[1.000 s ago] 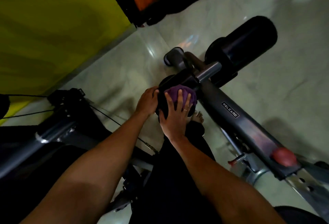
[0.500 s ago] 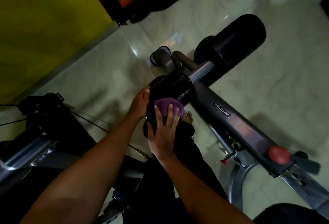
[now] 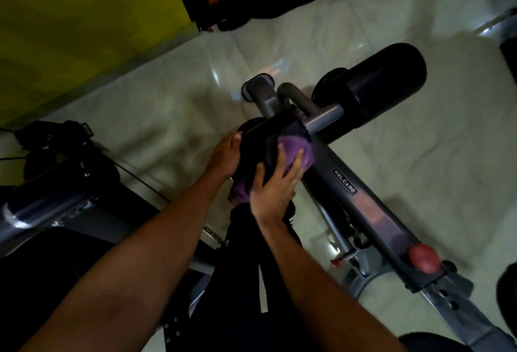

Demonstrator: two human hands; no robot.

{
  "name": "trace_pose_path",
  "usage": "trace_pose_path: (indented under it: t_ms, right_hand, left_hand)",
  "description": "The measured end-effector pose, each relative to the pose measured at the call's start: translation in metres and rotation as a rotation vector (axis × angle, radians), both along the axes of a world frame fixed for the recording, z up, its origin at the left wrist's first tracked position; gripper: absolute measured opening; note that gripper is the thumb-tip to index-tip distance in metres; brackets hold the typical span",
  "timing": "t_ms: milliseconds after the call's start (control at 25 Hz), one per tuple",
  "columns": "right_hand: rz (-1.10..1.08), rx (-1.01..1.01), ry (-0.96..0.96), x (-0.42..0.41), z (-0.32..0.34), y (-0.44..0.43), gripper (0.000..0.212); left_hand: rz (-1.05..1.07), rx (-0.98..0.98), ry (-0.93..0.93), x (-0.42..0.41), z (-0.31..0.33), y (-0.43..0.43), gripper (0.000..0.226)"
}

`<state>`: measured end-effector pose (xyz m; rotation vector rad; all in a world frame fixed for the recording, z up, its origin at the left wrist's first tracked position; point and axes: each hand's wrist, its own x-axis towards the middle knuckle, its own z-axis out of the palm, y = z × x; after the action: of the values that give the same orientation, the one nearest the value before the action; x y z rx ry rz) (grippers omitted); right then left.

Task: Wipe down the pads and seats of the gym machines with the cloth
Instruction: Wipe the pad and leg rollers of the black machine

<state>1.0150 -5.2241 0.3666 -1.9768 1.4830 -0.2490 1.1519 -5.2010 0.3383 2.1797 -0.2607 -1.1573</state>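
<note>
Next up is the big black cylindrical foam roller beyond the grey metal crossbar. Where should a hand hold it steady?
Wrap the black foam roller near its rounded outer end, coming from above on the right. Its inner end butts the grey crossbar, leaving little room, while the outer end stands clear over the floor. The round shape likely suits a wrap-around grip.

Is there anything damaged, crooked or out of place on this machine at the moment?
Nothing stands out. The near roller pad and the far roller pad look whole, the purple cloth lies under the right hand on the near one, and the left hand holds its end.
</note>
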Motion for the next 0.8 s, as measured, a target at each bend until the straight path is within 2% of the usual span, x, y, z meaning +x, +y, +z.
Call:
trace_pose_path:
  t_ms: [120,280,360,440,520,560,680,720,800]
  right_hand:
    - [0.251,-0.033,0.052,-0.008,0.003,0.05,0.063]
    - [0.46,-0.268,0.098,0.015,-0.001,-0.031,0.055]
    - [0.319,-0.288,0.152,0.025,-0.007,-0.079,0.055]
    - [0.051,-0.172,0.105,0.022,-0.009,-0.099,0.057]
    - [-0.098,-0.063,0.013,0.009,-0.006,-0.076,0.06]
    - [-0.086,-0.048,0.0,0.002,-0.004,-0.054,0.064]
    - [0.204,-0.027,0.061,-0.011,-0.002,0.014,0.071]
    - [0.325,-0.059,0.084,-0.01,-0.003,0.022,0.068]
    - [0.529,-0.158,0.013,0.001,-0.003,0.001,0.06]
  left_hand:
    - [0.035,-0.056,0.033,-0.001,-0.005,0.004,0.042]
    - [0.043,0.001,0.008,-0.001,-0.015,0.001,0.038]
    - [0.064,-0.023,-0.061,-0.011,-0.008,0.003,0.037]
    - [0.113,-0.068,-0.138,-0.02,0.004,0.004,0.037]
    - [0.134,-0.083,-0.173,-0.02,0.007,0.005,0.037]
    - [0.131,-0.077,-0.169,-0.017,0.004,0.005,0.037]
    - [0.261,-0.016,0.022,-0.007,0.001,0.003,0.058]
    - [0.294,-0.016,0.049,-0.008,-0.01,0.006,0.065]
    - [0.347,-0.073,0.037,-0.017,-0.053,0.016,0.065]
